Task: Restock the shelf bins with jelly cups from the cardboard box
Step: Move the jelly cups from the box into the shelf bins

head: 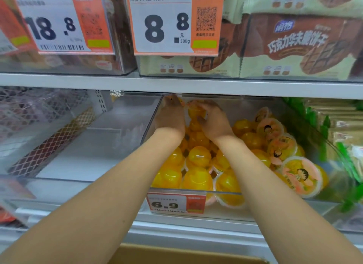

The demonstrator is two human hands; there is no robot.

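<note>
Both hands reach deep into the clear bin [153, 122] behind the 6.9 price tag [175, 202] — left hand [170, 116] and right hand [213, 120] clasping one orange jelly cup [196, 111] atop the pile.

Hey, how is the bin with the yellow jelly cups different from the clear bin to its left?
The jelly cup bin is heaped with yellow cups; the left bin looks nearly bare. The jelly cup bin carries a 6.9 price tag on its front; no tag shows on the left bin. Both hands, left hand and right hand, reach into the jelly cup bin only. Both bins are clear plastic on the same shelf.
</note>
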